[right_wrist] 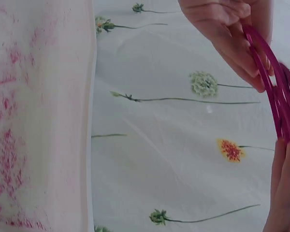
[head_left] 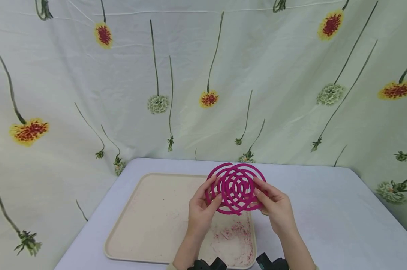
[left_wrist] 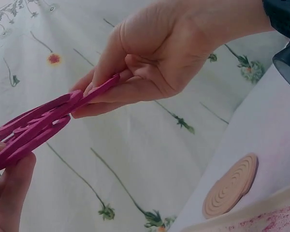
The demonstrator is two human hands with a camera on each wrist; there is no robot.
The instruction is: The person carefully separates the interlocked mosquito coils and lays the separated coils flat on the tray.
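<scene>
Both hands hold magenta mosquito coils up in front of the body, over the tray's right edge. The spirals overlap with gaps between their rings, and in the left wrist view the layers stand partly apart. My left hand pinches the left rim between thumb and fingers. On the opposite rim, my right hand pinches with its thumb in front and fingers behind. A tan spiral coil lies on the white table beside the tray in the left wrist view.
A beige tray covers the left and middle of the white table; pink-red crumbs and stains mark its right end. Behind hangs a pale cloth printed with flowers. A dark device sits by the right wrist.
</scene>
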